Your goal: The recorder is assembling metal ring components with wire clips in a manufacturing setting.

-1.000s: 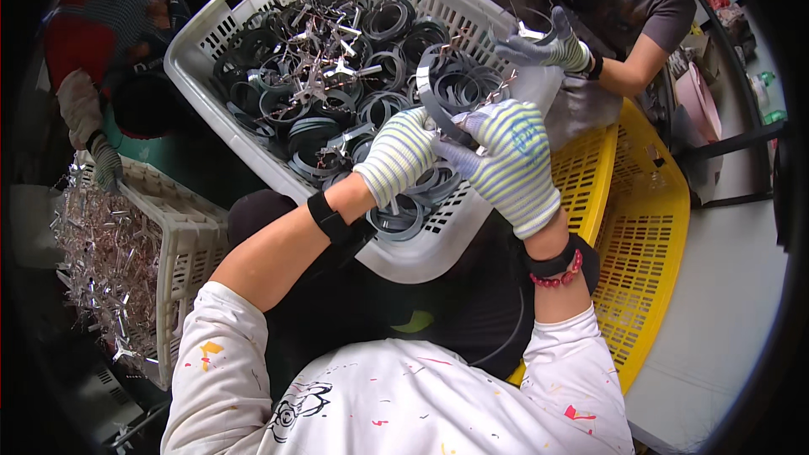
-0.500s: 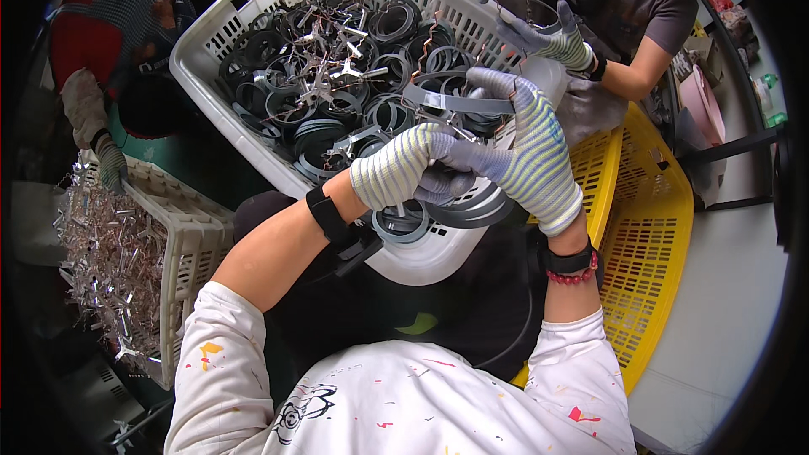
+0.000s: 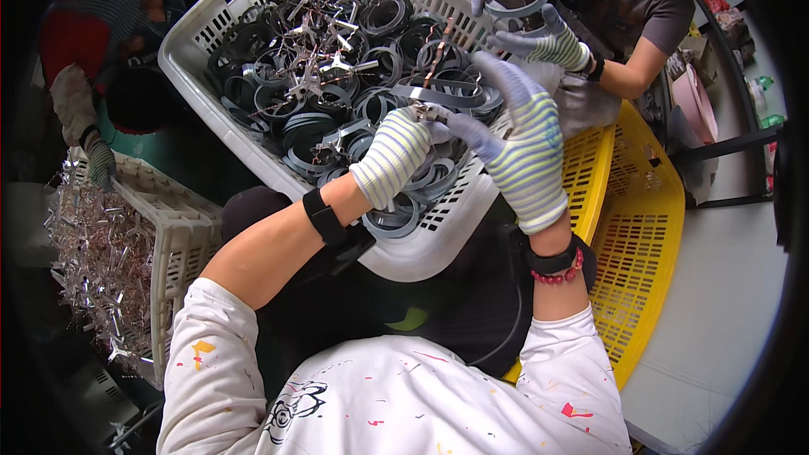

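My left hand [image 3: 394, 154], in a striped knit glove, is closed with a small silvery metal piece [image 3: 430, 111] at its fingertips. My right hand [image 3: 529, 160], gloved alike, has its fingers stretched up and apart. Its thumb reaches close to the metal piece; whether they touch I cannot tell. Just beyond the fingertips is a flat grey ring [image 3: 451, 94], with a copper-coloured strip [image 3: 436, 55] rising behind it. Both hands are over the near end of a white plastic basket [image 3: 190, 67], heaped with dark grey rings [image 3: 388, 15] and silvery three-armed pieces [image 3: 337, 63].
At the left, a second white basket [image 3: 187, 217] holds a tangle of silvery pieces and thin copper strips; another person's gloved hand [image 3: 99, 162] rests at it. Yellow baskets [image 3: 636, 261] stand at the right. Across from me, a co-worker's gloved hands [image 3: 552, 42] hold a grey ring [image 3: 518, 7].
My hands have moved apart, the right one opening. The stack of rings that hung below them is no longer there. The silvery piece at my left fingertips now shows.
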`<state>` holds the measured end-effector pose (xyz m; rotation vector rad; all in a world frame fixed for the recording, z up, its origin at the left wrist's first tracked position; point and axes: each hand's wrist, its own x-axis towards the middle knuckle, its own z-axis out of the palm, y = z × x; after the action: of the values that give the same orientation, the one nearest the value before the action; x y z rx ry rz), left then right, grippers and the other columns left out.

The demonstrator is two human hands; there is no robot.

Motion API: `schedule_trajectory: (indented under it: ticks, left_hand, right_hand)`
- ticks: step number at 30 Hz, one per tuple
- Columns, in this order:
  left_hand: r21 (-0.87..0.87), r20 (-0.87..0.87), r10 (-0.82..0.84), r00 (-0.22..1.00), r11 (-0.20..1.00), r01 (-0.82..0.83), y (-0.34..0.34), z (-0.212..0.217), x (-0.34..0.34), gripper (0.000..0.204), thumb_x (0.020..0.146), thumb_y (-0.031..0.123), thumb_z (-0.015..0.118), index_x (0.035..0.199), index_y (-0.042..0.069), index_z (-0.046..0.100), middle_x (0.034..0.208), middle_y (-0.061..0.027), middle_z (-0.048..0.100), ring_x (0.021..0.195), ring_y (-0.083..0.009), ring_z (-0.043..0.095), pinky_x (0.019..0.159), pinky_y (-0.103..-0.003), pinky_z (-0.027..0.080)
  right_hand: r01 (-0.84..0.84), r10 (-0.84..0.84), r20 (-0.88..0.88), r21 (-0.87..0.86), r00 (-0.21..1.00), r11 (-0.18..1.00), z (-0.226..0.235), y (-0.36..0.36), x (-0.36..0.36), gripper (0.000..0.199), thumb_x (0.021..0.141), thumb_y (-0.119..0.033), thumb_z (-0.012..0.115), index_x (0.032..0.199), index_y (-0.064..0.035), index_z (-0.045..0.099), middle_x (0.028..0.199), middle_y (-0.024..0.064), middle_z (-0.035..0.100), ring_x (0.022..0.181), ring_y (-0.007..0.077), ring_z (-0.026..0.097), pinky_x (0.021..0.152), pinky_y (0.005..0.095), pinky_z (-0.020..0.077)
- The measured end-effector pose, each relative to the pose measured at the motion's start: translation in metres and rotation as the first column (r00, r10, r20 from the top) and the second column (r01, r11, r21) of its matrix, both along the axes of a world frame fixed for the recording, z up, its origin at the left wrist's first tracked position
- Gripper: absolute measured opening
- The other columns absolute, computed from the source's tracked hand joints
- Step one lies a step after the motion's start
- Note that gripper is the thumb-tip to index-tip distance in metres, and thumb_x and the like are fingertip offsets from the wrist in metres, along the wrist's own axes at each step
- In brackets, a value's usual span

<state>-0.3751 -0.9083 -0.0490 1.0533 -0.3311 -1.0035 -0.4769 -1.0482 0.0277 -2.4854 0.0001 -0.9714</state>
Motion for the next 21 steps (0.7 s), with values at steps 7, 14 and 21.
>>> schedule_trajectory:
  ticks: [7,14,21]
  left_hand:
    - [-0.027,-0.229,-0.145,0.963,0.989,0.142,0.01,0.043,-0.004,0.012,0.091,0.015,0.067,0.095,0.005,0.071,0.07,0.0016,0.062,0.054,-0.0038,0.051,0.048,-0.017,0.031]
    - [-0.037,-0.316,-0.295,0.902,0.954,0.299,0.009,0.04,0.012,0.019,0.091,0.015,0.066,0.105,0.002,0.068,0.088,-0.003,0.068,0.077,-0.0091,0.068,0.076,-0.024,0.06]
    - [-0.348,-0.298,-0.361,0.884,0.903,0.252,0.016,0.041,0.033,0.017,0.093,0.014,0.057,0.103,0.007,0.068,0.079,-0.0018,0.064,0.049,-0.0033,0.046,0.044,-0.017,0.037]
  right_hand:
    - [-0.063,0.201,-0.107,0.722,0.974,0.689,-0.004,-0.005,-0.007,0.07,0.08,-0.032,0.087,0.136,-0.0015,0.058,0.126,0.0118,0.063,0.116,0.0226,0.061,0.103,0.0376,0.0496]
    - [-0.063,0.056,-0.109,-0.059,0.993,0.996,0.0,-0.014,-0.016,0.04,0.084,-0.021,0.084,0.118,-0.0031,0.071,0.109,0.0045,0.073,0.096,0.0109,0.065,0.086,0.0273,0.0529]
    - [0.116,0.065,-0.27,0.603,0.961,0.789,-0.003,-0.027,-0.01,0.049,0.095,-0.034,0.072,0.131,-0.001,0.064,0.104,0.007,0.073,0.091,0.0097,0.065,0.085,0.0264,0.0541]
